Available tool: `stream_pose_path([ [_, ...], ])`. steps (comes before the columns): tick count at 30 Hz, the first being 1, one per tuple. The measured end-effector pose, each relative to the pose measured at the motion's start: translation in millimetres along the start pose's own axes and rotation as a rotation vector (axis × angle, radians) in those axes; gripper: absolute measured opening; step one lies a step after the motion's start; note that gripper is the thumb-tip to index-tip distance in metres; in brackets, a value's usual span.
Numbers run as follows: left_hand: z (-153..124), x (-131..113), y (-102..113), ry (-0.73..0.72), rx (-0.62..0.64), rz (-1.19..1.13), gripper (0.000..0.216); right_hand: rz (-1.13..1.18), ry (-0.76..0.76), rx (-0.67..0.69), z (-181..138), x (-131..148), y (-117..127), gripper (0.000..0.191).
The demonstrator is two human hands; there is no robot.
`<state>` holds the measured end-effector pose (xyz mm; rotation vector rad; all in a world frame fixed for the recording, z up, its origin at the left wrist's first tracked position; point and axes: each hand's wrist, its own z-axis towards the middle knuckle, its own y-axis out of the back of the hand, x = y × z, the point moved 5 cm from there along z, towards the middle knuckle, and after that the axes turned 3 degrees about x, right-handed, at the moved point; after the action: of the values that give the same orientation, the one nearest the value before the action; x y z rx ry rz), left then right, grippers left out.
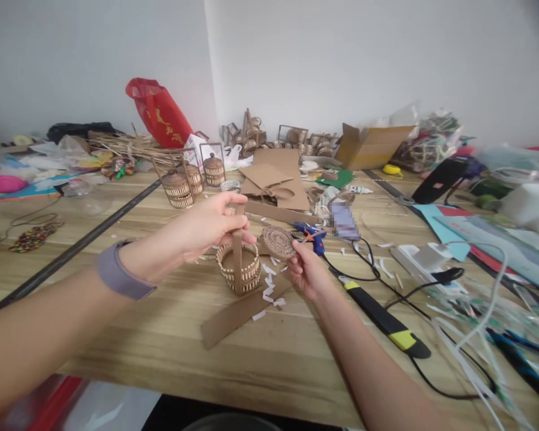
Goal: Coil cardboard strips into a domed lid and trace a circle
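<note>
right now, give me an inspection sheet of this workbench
surface: wooden table, white paper scraps scattered near the work
job's things: small slatted basket, cardboard strip lying by it, coiled disc
clutter: blue glue gun, black-and-yellow tool, finished baskets, cardboard sheets, red bag
grippers: left hand pinches the basket's upright handle; right hand holds the disc
cables: black cables cross the table's right side, by a white power strip
surroundings: white wall

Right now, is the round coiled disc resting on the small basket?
No, the right hand holds the disc apart from the basket, whose upright strip the left hand holds.
</note>
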<state>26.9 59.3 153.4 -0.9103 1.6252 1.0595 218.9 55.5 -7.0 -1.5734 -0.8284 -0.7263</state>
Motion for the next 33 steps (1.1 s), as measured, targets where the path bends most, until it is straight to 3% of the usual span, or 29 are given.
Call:
stream_pose_path([
  [4, 0.0, 5.9, -3.4, -0.045, 0.026, 0.059, 0.055, -0.025, -0.035, 0.009, -4.1, -0.8, -6.5, 0.056],
  [8, -4.6, 10.4, 6.7, -0.092, -0.015, 0.101, 0.065, -0.101, -0.048, 0.041, -8.6, 1.7, -14.7, 0.053],
  [12, -7.3, 28.5, 33.3, -0.102, -0.155, 0.038, 0.06, -0.197, -0.045, 0.057, -12.5, 8.9, -22.4, 0.055],
  [15, -5.6, 46.4, 49.6, -0.255, -0.274, 0.144, 0.057, -0.268, -0.038, 0.058, -14.1, 15.4, -31.1, 0.055],
  [20, 2.0, 78.9, 37.4, -0.469, -0.113, 0.39, 0.055, -0.334, -0.042, 0.051, -14.1, 21.1, -51.5, 0.052],
  [28, 6.1, 100.0, 24.2, -0.456, -0.04, 0.383, 0.075, -0.409, -0.031, 0.021, -11.4, 20.7, -66.0, 0.052],
  [33, 7.6, 111.7, 27.7, -0.51, -0.067, 0.302, 0.077, -0.453, -0.047, 0.044, -12.4, 17.5, -69.1, 0.055],
])
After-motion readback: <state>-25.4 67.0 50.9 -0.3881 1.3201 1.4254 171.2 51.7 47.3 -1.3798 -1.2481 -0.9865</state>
